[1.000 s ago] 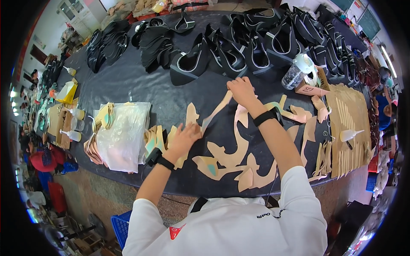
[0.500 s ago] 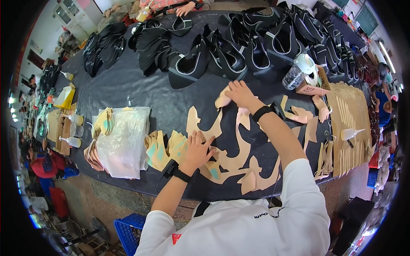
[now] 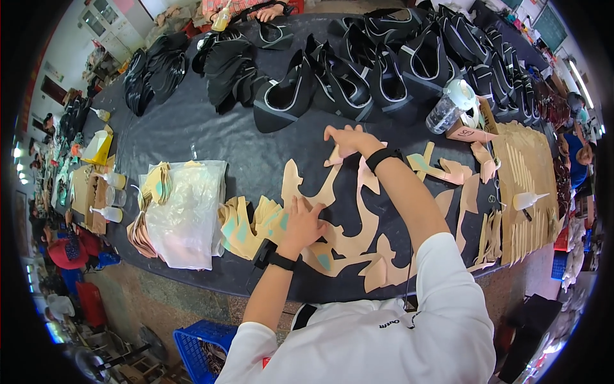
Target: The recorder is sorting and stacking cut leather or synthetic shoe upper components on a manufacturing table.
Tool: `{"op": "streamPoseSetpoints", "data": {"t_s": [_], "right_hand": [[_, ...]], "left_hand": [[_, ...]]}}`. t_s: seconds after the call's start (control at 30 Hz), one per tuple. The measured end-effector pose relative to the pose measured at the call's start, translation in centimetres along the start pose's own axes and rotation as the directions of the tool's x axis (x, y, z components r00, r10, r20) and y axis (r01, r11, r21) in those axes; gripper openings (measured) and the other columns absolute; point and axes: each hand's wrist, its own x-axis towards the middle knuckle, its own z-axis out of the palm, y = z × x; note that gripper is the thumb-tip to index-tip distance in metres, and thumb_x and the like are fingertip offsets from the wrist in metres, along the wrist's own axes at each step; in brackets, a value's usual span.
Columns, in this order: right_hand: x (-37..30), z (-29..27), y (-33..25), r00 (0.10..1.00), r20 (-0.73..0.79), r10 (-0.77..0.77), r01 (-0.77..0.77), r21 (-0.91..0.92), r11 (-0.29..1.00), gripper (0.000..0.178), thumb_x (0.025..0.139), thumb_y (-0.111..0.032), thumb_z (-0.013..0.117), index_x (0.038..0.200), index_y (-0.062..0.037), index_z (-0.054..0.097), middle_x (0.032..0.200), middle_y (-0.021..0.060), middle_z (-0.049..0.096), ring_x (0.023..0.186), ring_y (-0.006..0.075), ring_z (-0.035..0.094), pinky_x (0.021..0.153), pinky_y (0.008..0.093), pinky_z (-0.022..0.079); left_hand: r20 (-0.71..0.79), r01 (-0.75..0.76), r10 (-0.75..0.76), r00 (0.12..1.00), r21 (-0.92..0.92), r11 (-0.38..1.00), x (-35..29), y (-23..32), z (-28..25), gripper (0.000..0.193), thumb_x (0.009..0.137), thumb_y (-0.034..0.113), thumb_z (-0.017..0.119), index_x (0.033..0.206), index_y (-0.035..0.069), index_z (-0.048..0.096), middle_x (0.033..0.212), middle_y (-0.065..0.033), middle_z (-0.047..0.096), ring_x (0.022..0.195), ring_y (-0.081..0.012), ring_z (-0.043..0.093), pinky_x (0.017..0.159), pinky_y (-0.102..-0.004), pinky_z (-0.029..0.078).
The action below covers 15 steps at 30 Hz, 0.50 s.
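Note:
Tan, leather-like cut pieces with curved outlines [image 3: 358,244] lie overlapping on the dark-covered table in front of me. My left hand [image 3: 303,225] rests on them with its fingers spread, palm down. Farther off, my right hand [image 3: 349,142] is bent over the upper end of a tan cut piece [image 3: 333,156]. Its index finger sticks out to the left; the other fingers are partly hidden, and the piece's end shows beneath them. Left of my left hand, several tan pieces with pale green patches [image 3: 236,225] lie fanned out.
Black shoe uppers [image 3: 281,96] stand in rows along the far side. A clear jug [image 3: 444,115] and a small box [image 3: 470,133] are at right, near cardboard [image 3: 521,173] bearing a glue bottle [image 3: 526,201]. At left lies a plastic bag [image 3: 188,224]. Another person's hand [image 3: 270,13] shows at the far edge.
My right hand has come down and nearer, and the lifted end of the tan piece now lies lower, beneath it. My left hand has shifted slightly right, its fingers still on the pieces.

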Motion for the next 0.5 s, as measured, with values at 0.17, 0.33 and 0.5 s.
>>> {"op": "streamPoseSetpoints", "data": {"t_s": [0.17,0.33,0.5], "right_hand": [[-3.3,0.6,-1.1,0.993,-0.049,-0.106,0.077,-0.403,0.912,0.039,0.071,-0.013,0.065,0.106,-0.0295,0.066,0.113,0.0104,0.055,0.113,0.03,0.044,0.092,0.0448,0.029],[-2.4,2.0,-1.1,0.967,-0.022,-0.254,0.231,-0.354,0.906,0.022,0.078,-0.021,0.061,0.098,-0.0259,0.07,0.123,0.0087,0.05,0.125,0.0286,0.035,0.101,0.0483,0.024],[-1.9,2.1,0.5,0.937,-0.205,-0.284,0.101,-0.616,0.781,0.018,0.075,-0.015,0.062,0.091,-0.0163,0.071,0.117,0.0083,0.053,0.121,0.028,0.039,0.097,0.0455,0.028]], "left_hand": [[0.053,0.045,-0.042,0.998,-0.045,0.998,0.1,0.3,-0.4,0.052,0.073,0.029,0.069,0.121,0.017,0.053,0.127,-0.0352,0.035,0.125,-0.0569,0.025,0.103,-0.0529,0.03],[0.058,0.047,-0.044,0.997,-0.034,0.998,0.3,0.5,-0.5,0.052,0.073,0.028,0.069,0.122,0.018,0.052,0.128,-0.0341,0.034,0.126,-0.0565,0.024,0.103,-0.0527,0.029],[0.052,0.055,-0.055,0.997,0.0,0.998,0.1,0.3,-0.2,0.053,0.073,0.028,0.069,0.122,0.019,0.052,0.13,-0.0332,0.034,0.126,-0.0563,0.024,0.103,-0.0524,0.029]]}}
